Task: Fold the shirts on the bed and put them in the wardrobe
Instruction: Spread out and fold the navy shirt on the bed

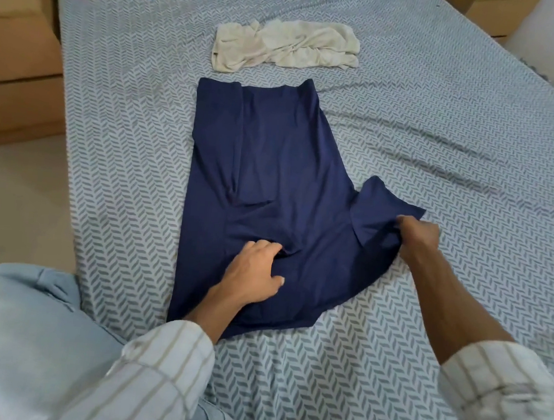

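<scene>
Right hand [417, 237]: we pinch the hem of the sleeve that juts out to the right of the navy shirt [259, 161], fingers curled into the cloth. Left hand [257, 268]: we press on the shirt's near middle, fingers bent and bunching a small tuck of fabric, thumb spread to the side.

Navy shirt: lies flat in the middle of the bed [442, 140], its left side already turned in to a straight edge. Its long axis runs away from us, the broader shoulder end near us and the straight end pointing toward the head of the bed.

Step in hand, as we judge it: the right sleeve fold. The next move would call for carrying that sleeve leftward over the body while our left hand anchors the cloth, then smoothing before folding lengthwise.

Cream shirt [286, 46]: crumpled, just beyond the navy one, not yet folded.

Light blue garment [14, 321]: bunched at the near left corner.
</scene>
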